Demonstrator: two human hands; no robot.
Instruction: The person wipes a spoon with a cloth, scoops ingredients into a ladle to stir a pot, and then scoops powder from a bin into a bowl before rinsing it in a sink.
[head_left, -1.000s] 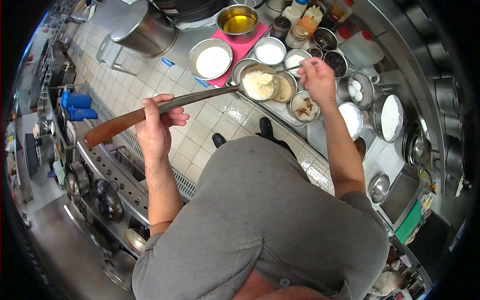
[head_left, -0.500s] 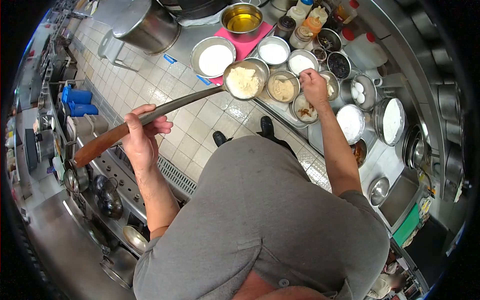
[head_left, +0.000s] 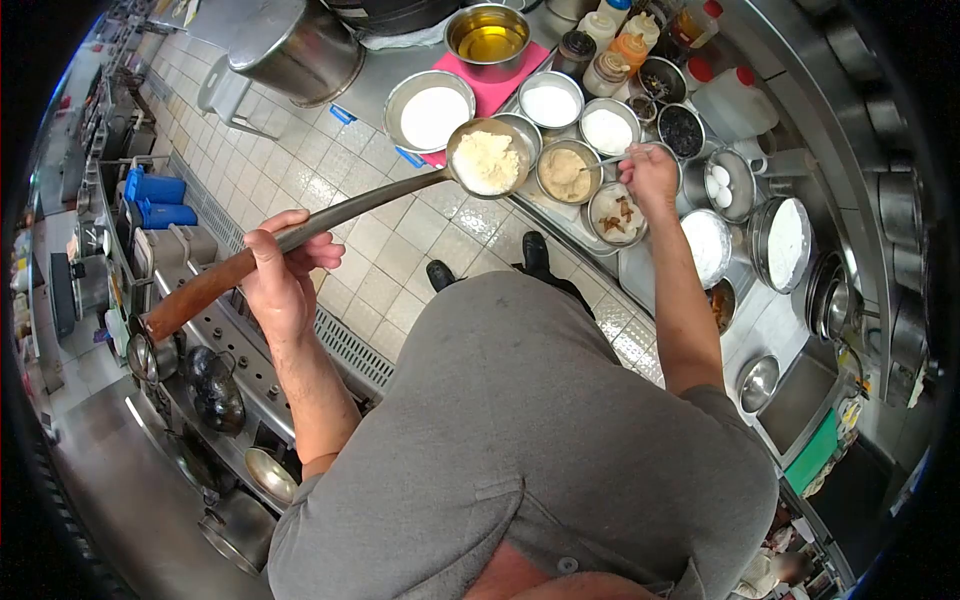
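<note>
My left hand (head_left: pixel 290 262) is wrapped round the long handle of a big metal ladle (head_left: pixel 513 160), whose bowl carries a pale yellow mound (head_left: pixel 485 163). The ladle's bowl hangs near a bowl of white powder and a bowl of beige powder (head_left: pixel 565 172). Pinched in my right hand (head_left: pixel 650 176) is a thin metal spoon (head_left: pixel 606 161), its tip in the beige powder. Just below my right hand sits a bowl with brown pieces on white (head_left: pixel 615 213). My right hand partly covers another bowl behind it.
A bowl of yellow liquid (head_left: pixel 487 42) stands on a pink mat (head_left: pixel 513 82) at the back. Sauce bottles (head_left: pixel 606 75), a bowl of eggs (head_left: pixel 718 186) and bowls of white powder (head_left: pixel 788 243) are at the right. A stove (head_left: pixel 240 345) with pans lies at the left.
My right hand has moved slightly right, and the spoon's shaft now shows between it and the beige powder. The ladle stays almost where it was.
</note>
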